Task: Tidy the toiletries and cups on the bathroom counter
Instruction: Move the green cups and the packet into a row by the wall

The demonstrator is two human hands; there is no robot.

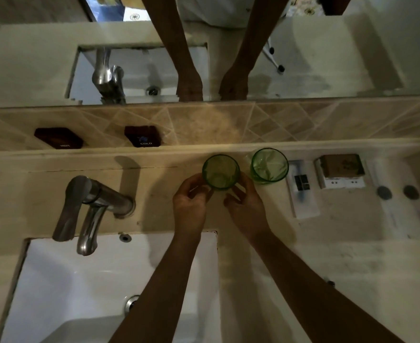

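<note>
Beige stone makes up the bench [327, 268], which runs from the tiled back wall down to the near edge and carries everything here. Set into its left part is a white sink [68, 293], with a steel faucet [92, 206] standing behind it. Both forearms reach in from below across the sink's right corner. The left hand [190, 206] and the right hand [247, 206] are curled from either side around the base of a green glass cup [220, 172], standing upright near the back ledge, fingertips touching its lower wall. A second green glass cup [269, 165] stands just beside it to the right, untouched. Further right lie a flat white packet [302, 191], a brown-topped small box [340, 170], and two round dark caps [384, 193].
</note>
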